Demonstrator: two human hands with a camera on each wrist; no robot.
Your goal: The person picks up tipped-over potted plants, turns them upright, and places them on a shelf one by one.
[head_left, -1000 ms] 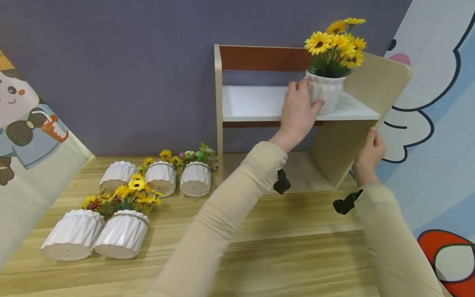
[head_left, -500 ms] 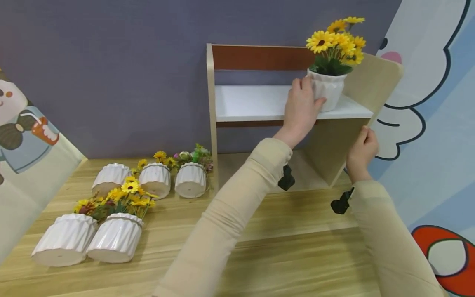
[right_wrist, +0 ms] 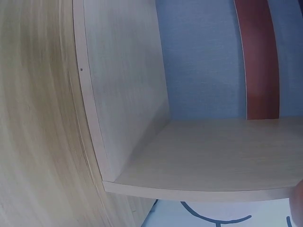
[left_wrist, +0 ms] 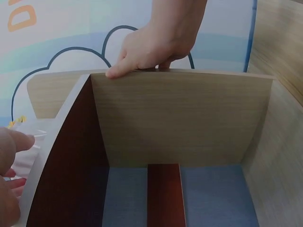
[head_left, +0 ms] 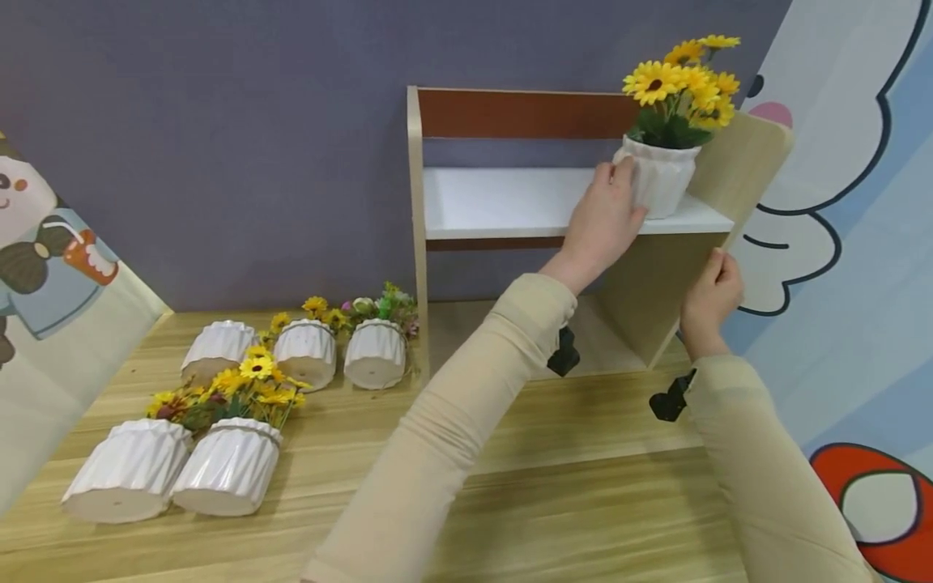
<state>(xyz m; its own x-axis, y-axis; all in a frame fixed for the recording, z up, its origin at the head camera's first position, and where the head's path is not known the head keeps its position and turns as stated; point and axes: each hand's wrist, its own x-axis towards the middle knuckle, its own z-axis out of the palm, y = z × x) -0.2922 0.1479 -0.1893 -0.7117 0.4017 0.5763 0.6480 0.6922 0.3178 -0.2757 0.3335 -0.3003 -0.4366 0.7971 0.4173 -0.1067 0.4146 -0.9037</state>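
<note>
A: Container in hand?

B: White flower pot (head_left: pixel 662 176), upright at the right front corner of the white shelf (head_left: pixel 503 202), near the side panel (head_left: pixel 754 158) of the wooden unit (head_left: pixel 418 235). Filled with yellow flowers (head_left: pixel 688 85) over dark green leaves (head_left: pixel 663 129).

A: State of left hand (head_left: pixel 601 219)?

B: Holding the white flower pot at its left side; fingers near the rim, thumb low on the front.

A: Right hand (head_left: pixel 710 304)?

B: Gripping the front edge of the side panel, below shelf level. Thumb toward the inner face, per left wrist view.

A: Containers on the table (head_left: pixel 583 510)?

B: Counted five, all white, tipped over, bases toward the front edge. Toward the left edge: front-left pot (head_left: pixel 127 470), with yellow and dark red blooms; front-right pot (head_left: pixel 229 465), with yellow blooms. Along the back edge: back-left pot (head_left: pixel 219 348); back-middle pot (head_left: pixel 306 352), yellow blooms; back-right pot (head_left: pixel 375 355), pink and green, just beside the wooden unit.

A: Hidden or unclear?

B: Cannot make out contents of back-left pot. Blooms of the front pair overlapping, hard to separate. Lower compartment partly covered by left sleeve (head_left: pixel 437 445). In left wrist view, left hand cut off at the left edge, white flower pot mostly covered. In right wrist view, only a blurred sliver of right hand.
</note>
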